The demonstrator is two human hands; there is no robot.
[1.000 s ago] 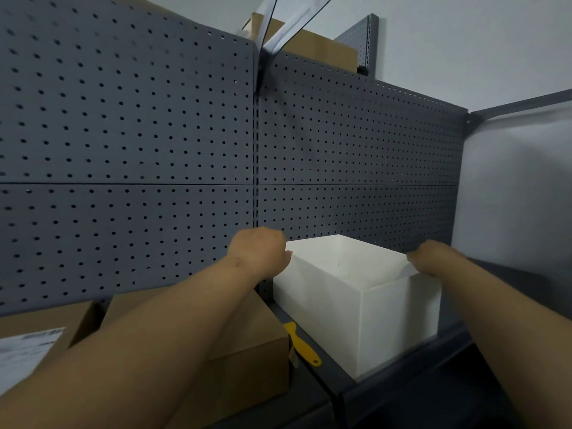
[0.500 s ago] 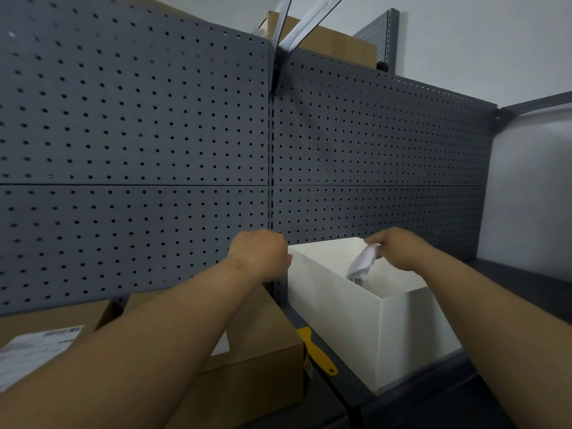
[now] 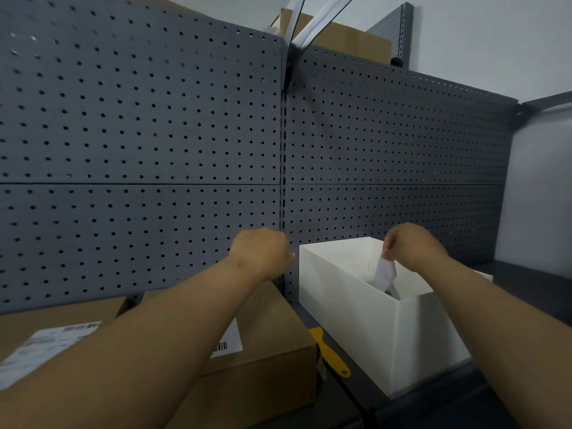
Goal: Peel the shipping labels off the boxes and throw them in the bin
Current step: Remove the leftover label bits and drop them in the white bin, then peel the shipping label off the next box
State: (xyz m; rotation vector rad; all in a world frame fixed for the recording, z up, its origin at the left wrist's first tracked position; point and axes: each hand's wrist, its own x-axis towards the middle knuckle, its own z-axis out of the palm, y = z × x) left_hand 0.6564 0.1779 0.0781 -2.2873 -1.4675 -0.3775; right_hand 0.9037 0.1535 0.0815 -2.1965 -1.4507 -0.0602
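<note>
A white open bin (image 3: 365, 320) stands on the dark shelf at the right. My right hand (image 3: 408, 246) hovers over it, pinching a crumpled white label (image 3: 385, 272) that hangs down into the bin. My left hand (image 3: 263, 253) is a closed fist above the back edge of a brown cardboard box (image 3: 272, 345), with nothing visible in it. That box carries a white label with a barcode (image 3: 229, 343), partly hidden by my left forearm. A second brown box (image 3: 62, 314) at the far left bears a larger shipping label (image 3: 46, 345).
A yellow plastic scraper (image 3: 329, 354) lies in the gap between the middle box and the bin. A grey pegboard wall (image 3: 154, 150) rises right behind everything. Another cardboard box (image 3: 337, 35) sits on top of the pegboard. The shelf's front edge runs below the bin.
My right hand moved from the bin's right rim to over its middle, and the crumpled label it holds now hangs lower into the bin. The left fist stayed put. The view shifted right.
</note>
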